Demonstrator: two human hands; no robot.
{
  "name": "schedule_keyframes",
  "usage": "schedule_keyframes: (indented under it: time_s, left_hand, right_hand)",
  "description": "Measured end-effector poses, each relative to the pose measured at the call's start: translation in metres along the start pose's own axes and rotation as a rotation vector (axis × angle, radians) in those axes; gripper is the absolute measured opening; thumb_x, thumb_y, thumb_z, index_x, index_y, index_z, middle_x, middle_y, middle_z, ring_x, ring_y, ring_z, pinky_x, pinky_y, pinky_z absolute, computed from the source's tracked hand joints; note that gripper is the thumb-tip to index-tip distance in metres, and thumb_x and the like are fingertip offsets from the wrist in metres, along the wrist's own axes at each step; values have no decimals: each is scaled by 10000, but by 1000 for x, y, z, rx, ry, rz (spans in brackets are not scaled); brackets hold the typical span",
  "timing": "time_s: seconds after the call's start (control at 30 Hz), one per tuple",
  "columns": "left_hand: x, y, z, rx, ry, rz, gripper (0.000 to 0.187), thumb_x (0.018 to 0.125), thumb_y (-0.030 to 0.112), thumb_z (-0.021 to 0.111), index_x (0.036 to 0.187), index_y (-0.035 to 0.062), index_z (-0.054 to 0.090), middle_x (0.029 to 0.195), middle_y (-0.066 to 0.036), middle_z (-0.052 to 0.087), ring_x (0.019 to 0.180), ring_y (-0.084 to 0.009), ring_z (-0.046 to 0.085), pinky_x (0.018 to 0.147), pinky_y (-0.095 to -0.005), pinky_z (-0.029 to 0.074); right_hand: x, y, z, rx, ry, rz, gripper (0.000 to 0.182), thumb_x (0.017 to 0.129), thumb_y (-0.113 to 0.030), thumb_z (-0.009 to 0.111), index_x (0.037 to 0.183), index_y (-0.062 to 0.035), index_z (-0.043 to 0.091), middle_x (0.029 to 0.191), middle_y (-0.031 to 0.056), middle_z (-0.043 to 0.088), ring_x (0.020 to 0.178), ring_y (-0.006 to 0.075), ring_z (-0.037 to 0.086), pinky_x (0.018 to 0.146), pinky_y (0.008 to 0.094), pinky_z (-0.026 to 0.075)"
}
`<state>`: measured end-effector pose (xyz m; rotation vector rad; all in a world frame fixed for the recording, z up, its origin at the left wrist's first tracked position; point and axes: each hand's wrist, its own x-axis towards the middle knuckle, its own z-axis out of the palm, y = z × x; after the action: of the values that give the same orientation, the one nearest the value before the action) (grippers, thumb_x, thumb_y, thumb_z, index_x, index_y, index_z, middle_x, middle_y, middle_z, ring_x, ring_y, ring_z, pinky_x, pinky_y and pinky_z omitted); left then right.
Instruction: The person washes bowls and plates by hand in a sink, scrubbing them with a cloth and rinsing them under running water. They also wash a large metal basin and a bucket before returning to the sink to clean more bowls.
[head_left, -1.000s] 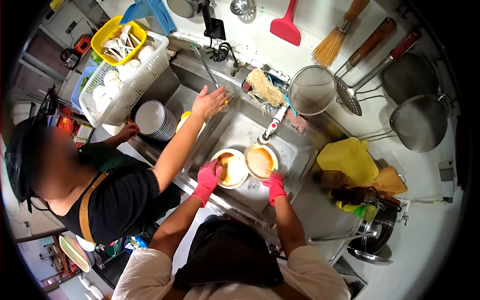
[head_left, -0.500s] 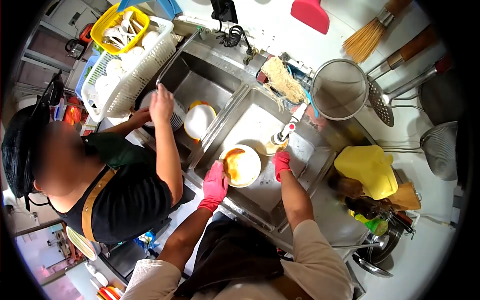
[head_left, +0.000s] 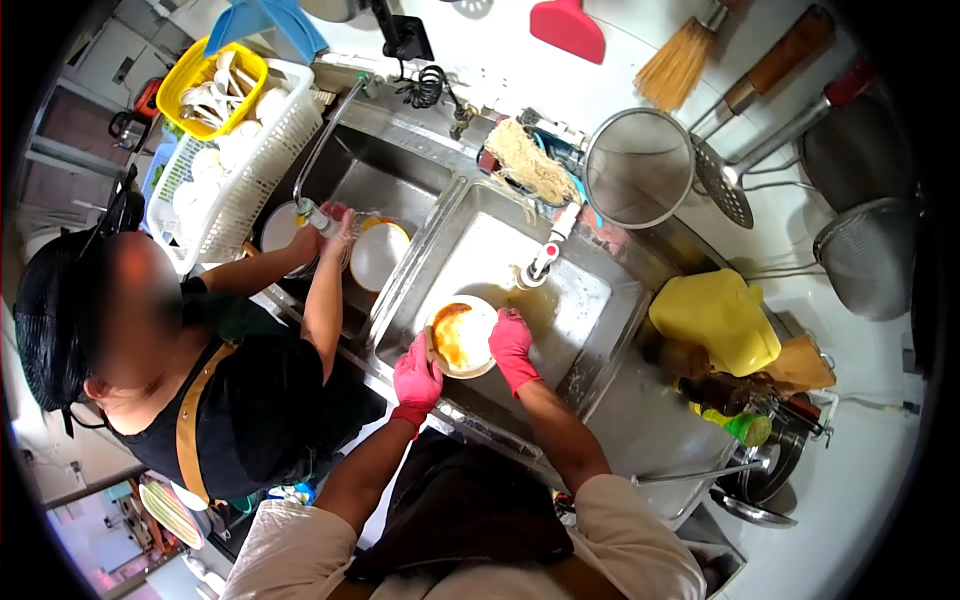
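Note:
A white bowl [head_left: 465, 336] with orange-brown residue is over the near part of the right sink basin [head_left: 590, 345]. My left hand [head_left: 418, 376], in a pink glove, is closed on the bowl's left rim. At the bowl's right rim is my right hand [head_left: 512, 345], also gloved in pink, with its fingers closed against the edge. The white tap [head_left: 545, 258] with a red mark stands beyond the bowl, and brownish liquid lies on the basin floor under it.
A co-worker [head_left: 250, 400] at the left has both hands under a tap over the left basin [head_left: 400, 180], near white dishes [head_left: 379, 256]. A white basket [head_left: 225, 215] stands beyond. Strainers [head_left: 640, 165] hang at the right, above a yellow jug [head_left: 715, 320].
My right hand has moved left from the tap to the bowl's right rim. The co-worker's hands have come together under the left tap. The whole view has shifted slightly.

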<state>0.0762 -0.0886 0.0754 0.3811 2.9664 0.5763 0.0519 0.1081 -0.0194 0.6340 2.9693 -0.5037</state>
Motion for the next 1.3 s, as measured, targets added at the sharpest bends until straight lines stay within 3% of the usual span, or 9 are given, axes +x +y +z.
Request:
schedule_keyframes:
  time_s: [0.53, 0.6, 0.7, 0.83, 0.9, 0.97, 1.07, 1.17, 1.3]
  left_hand:
    - [-1, 8, -12, -121, -23, -47, 615, 852, 234, 551, 1376, 18, 312, 1140, -206, 583, 957, -333, 600, 835, -409, 451]
    - [-1, 6, -7, -115, 25, -23, 619, 852, 236, 557, 1384, 38, 309, 1037, -202, 603, 871, -343, 601, 782, -423, 458]
    - [1, 5, -6, -89, 56, -6, 622, 848, 234, 564, 1388, 57, 312, 914, -202, 622, 775, -355, 603, 720, -441, 465]
    - [-1, 3, -3, -82, 50, -2, 622, 847, 233, 562, 1389, 59, 311, 900, -201, 625, 747, -356, 607, 693, -441, 471]
    - [0, 5, -6, -88, 47, -19, 621, 850, 235, 556, 1391, 58, 307, 866, -193, 627, 719, -353, 606, 669, -436, 475]
    - [0, 5, -5, -54, 43, -26, 628, 855, 240, 547, 1396, 51, 292, 849, -199, 629, 710, -351, 608, 663, -434, 479]
    - [1, 5, -4, -32, -60, -109, 651, 855, 255, 525, 1401, 17, 261, 840, -197, 635, 706, -339, 607, 692, -422, 471]
    - [-2, 2, 1, -10, 26, -80, 661, 853, 254, 524, 1404, 12, 250, 849, -199, 636, 712, -343, 607, 692, -429, 469]
    - [-3, -1, 4, 32, 9, -92, 699, 836, 261, 534, 1421, 43, 221, 867, -199, 638, 742, -352, 610, 729, -433, 465]
  right_hand:
    - [-38, 76, -36, 710, 39, 255, 255, 789, -44, 511, 1040, -58, 561, 915, 170, 612, 751, 315, 634, 648, 375, 518]
    - [-39, 91, -24, 1317, -41, 876, 230, 836, -112, 515, 1050, -38, 552, 841, 113, 636, 726, 282, 633, 632, 374, 572]
    - [-49, 116, 14, 1536, 200, 1045, 197, 857, -150, 522, 953, 11, 582, 873, 90, 625, 777, 294, 622, 640, 379, 591]
    - [-53, 220, 164, 1001, -147, 486, 314, 865, -192, 569, 1077, 34, 518, 1130, 190, 541, 906, 305, 595, 752, 389, 570]
    - [-37, 194, 107, 1089, -261, 602, 330, 895, -232, 527, 1112, 16, 502, 1173, 194, 524, 953, 326, 580, 769, 405, 544]
    - [-21, 165, 68, 1963, 70, 1103, 311, 915, -261, 473, 1081, -7, 543, 1106, 152, 575, 968, 325, 574, 746, 412, 525]
    - [-5, 146, 58, 1785, -110, 1228, 302, 919, -272, 444, 1094, -54, 560, 1051, 114, 599, 986, 311, 572, 714, 401, 515]
    - [10, 111, 18, 1678, -544, 899, 242, 888, -236, 490, 1036, -74, 591, 961, 83, 614, 930, 275, 600, 698, 388, 512]
    - [3, 38, 0, 1094, -302, 344, 162, 834, -192, 548, 922, -72, 615, 847, 86, 632, 838, 273, 619, 679, 399, 496]
